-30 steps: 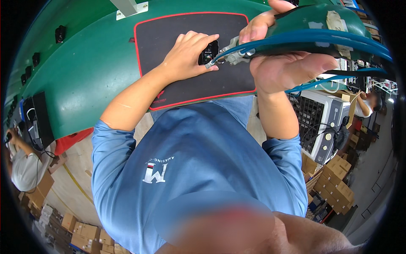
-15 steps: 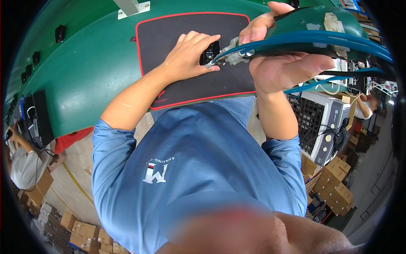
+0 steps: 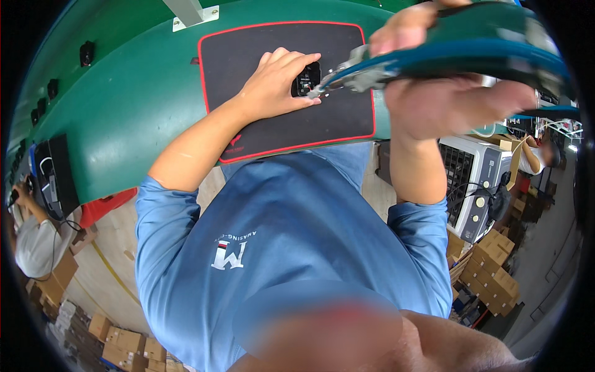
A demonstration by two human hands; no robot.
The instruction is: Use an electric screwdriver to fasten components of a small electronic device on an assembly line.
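Note:
My left hand (image 3: 269,85) rests on a black mat with a red border (image 3: 279,133). Between its thumb and fingers it grips a small black housing (image 3: 307,77) with some detail inside too small to make out. My right hand (image 3: 434,105) is wrapped round a green hand-held power tool (image 3: 474,30), perhaps a screwdriver, with a grey metal nose (image 3: 359,75) and blue hoses (image 3: 446,51). Its narrow tip is beside the lower right of the housing, near my left thumb; contact cannot be made out. The tool and right hand are smeared by motion.
The mat lies on a green table (image 3: 136,118), under a bolted metal post (image 3: 186,11). Black parts (image 3: 87,53) stand at the left. A white cooler-like machine (image 3: 474,180) is at the right. Cartons (image 3: 493,273) are stacked behind. Other people sit at both sides.
My right hand and the tool have moved right and slightly away from the housing. My left hand keeps its place on the housing.

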